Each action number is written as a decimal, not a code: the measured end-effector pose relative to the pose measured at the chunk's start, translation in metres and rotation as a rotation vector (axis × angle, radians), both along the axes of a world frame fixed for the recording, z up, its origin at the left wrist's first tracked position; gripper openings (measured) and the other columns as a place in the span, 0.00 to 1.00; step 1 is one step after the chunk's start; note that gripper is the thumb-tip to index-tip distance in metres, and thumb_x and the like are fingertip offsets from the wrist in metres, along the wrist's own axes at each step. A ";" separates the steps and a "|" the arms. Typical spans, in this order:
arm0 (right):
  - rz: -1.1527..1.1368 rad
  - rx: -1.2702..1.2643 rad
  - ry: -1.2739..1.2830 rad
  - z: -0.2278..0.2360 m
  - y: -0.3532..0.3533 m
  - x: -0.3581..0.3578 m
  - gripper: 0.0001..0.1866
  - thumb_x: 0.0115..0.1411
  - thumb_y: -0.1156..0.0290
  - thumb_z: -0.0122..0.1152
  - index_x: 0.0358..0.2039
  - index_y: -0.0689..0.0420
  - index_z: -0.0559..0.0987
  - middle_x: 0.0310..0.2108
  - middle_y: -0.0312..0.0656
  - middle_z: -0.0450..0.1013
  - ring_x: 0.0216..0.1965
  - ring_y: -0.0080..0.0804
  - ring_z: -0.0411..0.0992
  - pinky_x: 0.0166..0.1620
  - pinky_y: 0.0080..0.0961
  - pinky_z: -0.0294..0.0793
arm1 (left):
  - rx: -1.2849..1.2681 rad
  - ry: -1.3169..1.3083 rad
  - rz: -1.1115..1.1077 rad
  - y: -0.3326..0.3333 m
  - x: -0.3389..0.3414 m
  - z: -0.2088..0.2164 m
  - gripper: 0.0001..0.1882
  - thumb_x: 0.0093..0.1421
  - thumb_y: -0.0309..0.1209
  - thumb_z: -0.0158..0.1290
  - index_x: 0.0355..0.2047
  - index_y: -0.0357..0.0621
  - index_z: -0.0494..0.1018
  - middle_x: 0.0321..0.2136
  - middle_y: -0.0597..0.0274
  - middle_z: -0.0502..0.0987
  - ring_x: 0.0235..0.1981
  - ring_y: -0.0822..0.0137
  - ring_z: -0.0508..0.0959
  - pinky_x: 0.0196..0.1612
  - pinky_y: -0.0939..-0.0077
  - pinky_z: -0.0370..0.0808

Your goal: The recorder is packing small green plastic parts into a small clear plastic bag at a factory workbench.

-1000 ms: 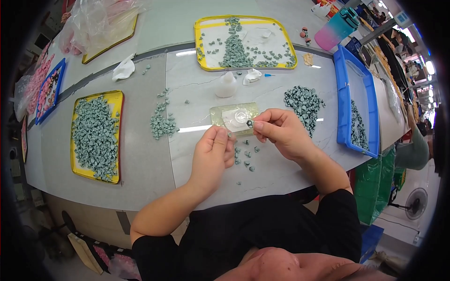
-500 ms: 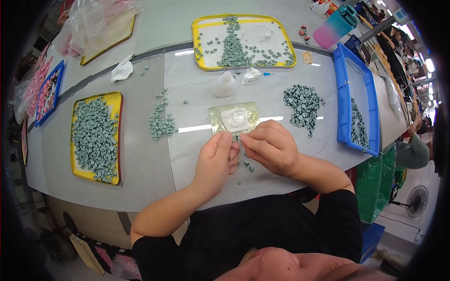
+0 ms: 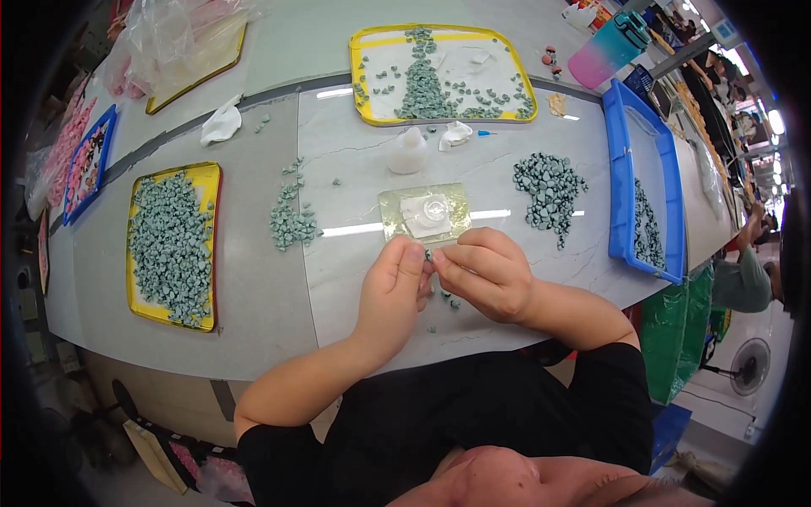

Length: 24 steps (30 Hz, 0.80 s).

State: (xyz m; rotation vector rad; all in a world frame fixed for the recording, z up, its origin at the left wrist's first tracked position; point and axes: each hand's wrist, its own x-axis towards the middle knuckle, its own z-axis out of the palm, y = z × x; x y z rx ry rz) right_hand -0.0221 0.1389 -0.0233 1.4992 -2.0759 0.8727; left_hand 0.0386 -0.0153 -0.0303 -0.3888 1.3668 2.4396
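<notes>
My left hand (image 3: 394, 283) and my right hand (image 3: 488, 275) meet over the near part of the table, both with fingers pinched. Between the fingertips shows a small grey-green piece (image 3: 428, 255), too small to tell its exact kind. Just beyond the fingers lies a yellowish, shiny square sheet (image 3: 394, 222) with a white pad (image 3: 414, 215) and a small round clear dish (image 3: 435, 209) on it. Several loose green pieces (image 3: 454, 303) rest on the table below the hands. A white squeeze bottle (image 3: 407, 152) stands behind the sheet.
Heaps of pieces lie left (image 3: 293, 224) and right (image 3: 547, 190). Yellow-rimmed trays hold more at left (image 3: 215, 245) and back (image 3: 359, 106). At right are a blue bin (image 3: 621, 182) and a teal-pink bottle (image 3: 604, 55). Crumpled white tissues (image 3: 221, 123) lie about.
Both hands stay together in nearly the same place. The right fingers have shifted slightly downward around the small piece. The view has moved a touch.
</notes>
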 end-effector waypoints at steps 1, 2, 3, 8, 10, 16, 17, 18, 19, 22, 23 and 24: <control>0.008 -0.012 -0.001 0.000 -0.001 0.000 0.15 0.36 0.79 0.63 0.29 0.68 0.76 0.29 0.44 0.71 0.26 0.36 0.68 0.26 0.26 0.69 | 0.000 0.000 0.000 0.001 0.000 -0.001 0.13 0.66 0.38 0.37 0.26 0.47 0.59 0.18 0.72 0.58 0.17 0.81 0.54 0.18 0.86 0.49; 0.016 -0.023 -0.001 -0.001 -0.002 0.000 0.15 0.36 0.79 0.63 0.29 0.68 0.76 0.29 0.44 0.71 0.26 0.36 0.68 0.26 0.26 0.69 | -0.033 0.031 0.019 0.002 0.000 -0.002 0.12 0.66 0.37 0.37 0.26 0.47 0.59 0.19 0.73 0.58 0.18 0.82 0.53 0.18 0.87 0.49; 0.017 -0.024 -0.001 -0.001 -0.003 0.000 0.15 0.36 0.79 0.63 0.29 0.68 0.76 0.29 0.44 0.71 0.26 0.36 0.68 0.26 0.26 0.69 | -0.065 0.064 0.038 0.002 0.000 -0.003 0.12 0.66 0.37 0.36 0.27 0.47 0.59 0.19 0.73 0.58 0.18 0.82 0.53 0.18 0.87 0.50; 0.027 -0.102 -0.159 0.001 -0.005 0.000 0.13 0.38 0.85 0.63 0.29 0.66 0.77 0.28 0.42 0.71 0.26 0.34 0.69 0.27 0.23 0.69 | -0.183 0.165 0.051 -0.001 0.002 -0.006 0.12 0.65 0.36 0.39 0.26 0.44 0.62 0.19 0.73 0.61 0.20 0.83 0.57 0.21 0.87 0.55; 0.000 -0.132 -0.317 0.000 -0.003 0.000 0.14 0.38 0.86 0.63 0.30 0.65 0.77 0.28 0.42 0.72 0.26 0.32 0.69 0.27 0.22 0.69 | -0.239 0.183 0.067 -0.002 0.001 -0.005 0.13 0.65 0.37 0.41 0.26 0.42 0.64 0.19 0.72 0.64 0.22 0.83 0.62 0.23 0.87 0.61; -0.062 -0.190 -0.553 -0.001 0.001 0.003 0.15 0.40 0.86 0.63 0.32 0.62 0.78 0.28 0.41 0.73 0.26 0.28 0.70 0.28 0.20 0.70 | -0.230 0.174 0.004 -0.002 -0.001 0.003 0.12 0.65 0.37 0.39 0.28 0.43 0.63 0.17 0.74 0.58 0.16 0.83 0.53 0.17 0.87 0.51; -0.068 -0.197 -0.548 -0.001 0.001 0.003 0.15 0.40 0.86 0.62 0.32 0.62 0.78 0.28 0.41 0.73 0.26 0.28 0.71 0.28 0.19 0.70 | -0.143 0.133 -0.013 -0.003 0.000 0.002 0.12 0.65 0.36 0.39 0.29 0.42 0.63 0.17 0.74 0.59 0.16 0.83 0.53 0.17 0.87 0.51; -0.069 -0.197 -0.548 -0.001 0.001 0.003 0.15 0.40 0.86 0.62 0.32 0.62 0.78 0.28 0.41 0.73 0.26 0.28 0.71 0.28 0.19 0.70 | -0.056 0.091 -0.031 -0.003 0.000 0.002 0.12 0.65 0.36 0.39 0.29 0.42 0.63 0.18 0.74 0.59 0.17 0.83 0.54 0.17 0.87 0.51; -0.080 -0.204 -0.550 -0.001 0.000 0.003 0.15 0.40 0.86 0.62 0.32 0.62 0.78 0.28 0.41 0.73 0.26 0.28 0.71 0.28 0.19 0.70 | -0.056 0.091 -0.032 -0.003 0.000 0.002 0.12 0.65 0.36 0.39 0.29 0.42 0.63 0.18 0.74 0.59 0.17 0.83 0.54 0.17 0.87 0.51; -0.093 -0.208 -0.563 -0.001 0.001 0.000 0.15 0.40 0.87 0.62 0.32 0.62 0.79 0.28 0.41 0.73 0.26 0.28 0.71 0.28 0.19 0.71 | -0.072 0.054 -0.028 0.000 -0.001 0.005 0.11 0.65 0.35 0.39 0.31 0.41 0.64 0.19 0.73 0.61 0.17 0.83 0.55 0.17 0.87 0.52; -0.094 -0.206 -0.574 -0.002 0.001 0.000 0.14 0.41 0.86 0.61 0.32 0.62 0.79 0.28 0.41 0.73 0.26 0.28 0.71 0.28 0.19 0.71 | -0.144 0.105 -0.020 0.001 -0.001 0.005 0.11 0.65 0.34 0.39 0.31 0.40 0.64 0.20 0.72 0.61 0.17 0.83 0.55 0.17 0.87 0.52; -0.094 -0.206 -0.574 -0.001 0.001 -0.001 0.14 0.41 0.86 0.61 0.32 0.62 0.79 0.28 0.41 0.73 0.26 0.28 0.71 0.28 0.19 0.71 | -0.216 0.156 -0.012 0.001 -0.001 0.005 0.10 0.65 0.33 0.39 0.32 0.40 0.64 0.20 0.72 0.61 0.17 0.83 0.55 0.17 0.87 0.53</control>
